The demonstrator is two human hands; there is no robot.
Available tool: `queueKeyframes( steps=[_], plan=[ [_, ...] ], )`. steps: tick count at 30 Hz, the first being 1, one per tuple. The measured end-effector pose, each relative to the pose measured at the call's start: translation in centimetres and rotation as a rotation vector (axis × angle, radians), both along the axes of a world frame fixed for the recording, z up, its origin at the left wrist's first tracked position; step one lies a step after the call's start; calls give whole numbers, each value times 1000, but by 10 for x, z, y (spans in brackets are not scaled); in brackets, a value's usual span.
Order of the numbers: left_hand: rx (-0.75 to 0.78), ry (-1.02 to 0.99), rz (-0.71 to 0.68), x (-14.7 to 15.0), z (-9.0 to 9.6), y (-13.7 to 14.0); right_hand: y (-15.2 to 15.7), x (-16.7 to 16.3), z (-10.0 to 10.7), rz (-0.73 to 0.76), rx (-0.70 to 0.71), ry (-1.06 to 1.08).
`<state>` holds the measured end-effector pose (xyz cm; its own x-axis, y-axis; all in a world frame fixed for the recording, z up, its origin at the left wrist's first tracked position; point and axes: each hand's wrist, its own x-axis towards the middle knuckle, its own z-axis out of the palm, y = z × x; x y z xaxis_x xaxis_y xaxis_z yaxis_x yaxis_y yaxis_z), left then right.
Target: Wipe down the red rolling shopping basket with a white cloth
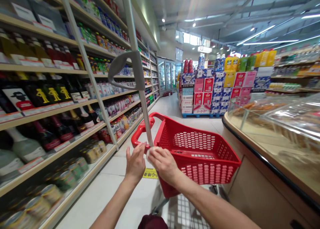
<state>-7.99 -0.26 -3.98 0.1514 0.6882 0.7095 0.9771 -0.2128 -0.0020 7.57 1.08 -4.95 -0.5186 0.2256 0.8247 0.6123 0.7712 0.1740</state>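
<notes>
A red plastic shopping cart (195, 135) stands before me, its basket walls pierced with holes. A metal pole (148, 122) rises at its handle (137, 135), with a grey loop-shaped grip (139, 70) partway up. My right hand (163, 164) is closed on a small piece of white cloth (150, 152) at the foot of the pole. Its fingers hide part of the cloth and the pole's lower end. Close by on the left, my left hand (135, 162) has its thumb spread from the fingers and shows nothing in it. Whether it touches the cart handle I cannot tell.
Shelves (96, 80) of bottles and cans line the left side. A glass-edged food counter (270, 155) stands close to the cart's right. Stacked drink cartons (203, 92) sit on a blue pallet (200, 115) ahead. A yellow floor sign (150, 173) lies beneath my hands.
</notes>
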Motion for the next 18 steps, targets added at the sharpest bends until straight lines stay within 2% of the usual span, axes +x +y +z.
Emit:
queueKeyframes(
  steps=[3, 6, 8, 11, 13, 15, 18],
  plan=[
    [17, -23, 6, -2, 1, 1, 12, -1, 31, 24, 120, 0],
    [-10, -13, -10, -2, 3, 0, 30, -1, 63, 86, 233, -187],
    [-41, -8, -12, 1, 5, -2, 42, -1, 93, 96, 267, -246],
    [-55, -16, -4, 4, 7, -5, 52, -4, 147, 31, 247, -137],
    [-46, -17, -2, 6, 7, -6, 53, -7, 168, -2, 241, -72],
    [-40, -13, 0, 6, 6, -6, 51, -9, 163, 3, 273, -91],
    [-42, 0, -4, 6, 6, -6, 49, -9, 129, 48, 345, -254]
  ],
)
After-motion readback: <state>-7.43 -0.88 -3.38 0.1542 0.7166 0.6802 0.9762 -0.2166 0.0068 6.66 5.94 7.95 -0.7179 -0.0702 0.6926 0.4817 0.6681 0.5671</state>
